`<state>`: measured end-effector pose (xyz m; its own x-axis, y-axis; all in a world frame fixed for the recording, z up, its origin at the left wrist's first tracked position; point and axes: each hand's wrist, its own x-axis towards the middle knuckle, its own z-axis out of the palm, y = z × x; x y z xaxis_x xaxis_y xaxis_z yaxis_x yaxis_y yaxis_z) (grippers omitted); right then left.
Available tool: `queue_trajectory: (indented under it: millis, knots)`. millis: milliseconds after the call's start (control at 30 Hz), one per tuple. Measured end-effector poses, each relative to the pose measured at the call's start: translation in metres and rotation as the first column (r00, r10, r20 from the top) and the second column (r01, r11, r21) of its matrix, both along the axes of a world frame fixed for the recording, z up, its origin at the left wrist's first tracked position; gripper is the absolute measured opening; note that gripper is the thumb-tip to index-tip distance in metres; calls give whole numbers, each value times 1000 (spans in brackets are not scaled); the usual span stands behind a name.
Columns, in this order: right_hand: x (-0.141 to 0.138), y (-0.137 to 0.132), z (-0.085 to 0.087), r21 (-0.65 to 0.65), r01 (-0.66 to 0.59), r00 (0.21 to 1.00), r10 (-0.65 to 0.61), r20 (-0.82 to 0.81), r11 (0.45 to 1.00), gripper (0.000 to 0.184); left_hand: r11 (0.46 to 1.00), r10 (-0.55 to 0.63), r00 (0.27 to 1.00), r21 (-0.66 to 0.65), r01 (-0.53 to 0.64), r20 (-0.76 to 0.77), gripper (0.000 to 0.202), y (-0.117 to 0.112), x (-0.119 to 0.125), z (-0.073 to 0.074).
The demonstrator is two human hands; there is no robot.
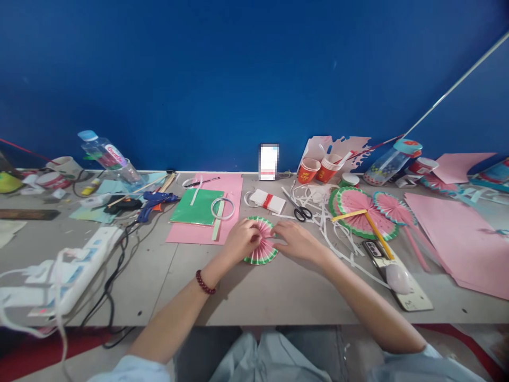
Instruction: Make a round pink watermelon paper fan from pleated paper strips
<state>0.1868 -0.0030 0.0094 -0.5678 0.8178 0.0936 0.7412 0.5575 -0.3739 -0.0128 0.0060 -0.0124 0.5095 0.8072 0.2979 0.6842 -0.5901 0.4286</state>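
Note:
A small pleated paper fan (263, 249), pink with a green rim like a watermelon slice, lies on the grey table in front of me. My left hand (240, 240) pinches its left side with curled fingers. My right hand (297, 241) presses on its right edge, fingers bent over the paper. A red bead bracelet (204, 283) circles my left wrist.
Finished watermelon fans (363, 212) with yellow sticks lie to the right, beside pink paper sheets (461, 233), scissors (301, 211), white paper strips and a phone (393, 265). Red cups (318, 170) stand at the back. Left are green paper (198, 207), a glue gun (155, 201), a power strip (75, 265) and a bottle (109, 156).

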Motion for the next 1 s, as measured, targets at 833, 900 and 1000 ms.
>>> queue_trajectory:
  millis: [833,900,1000]
  knots:
    - [7,-9,-35,93,70,981,-52,-185,993,15,999,4,999,-33,-2,49,3,0,0,-4]
    - [6,-10,-32,88,67,983,-50,-179,994,14,999,17,998,-41,-14,54,3,1,2,-5]
    - [5,-11,-30,102,68,986,-51,-157,993,13,998,42,999,-48,-41,27,5,0,7,-4]
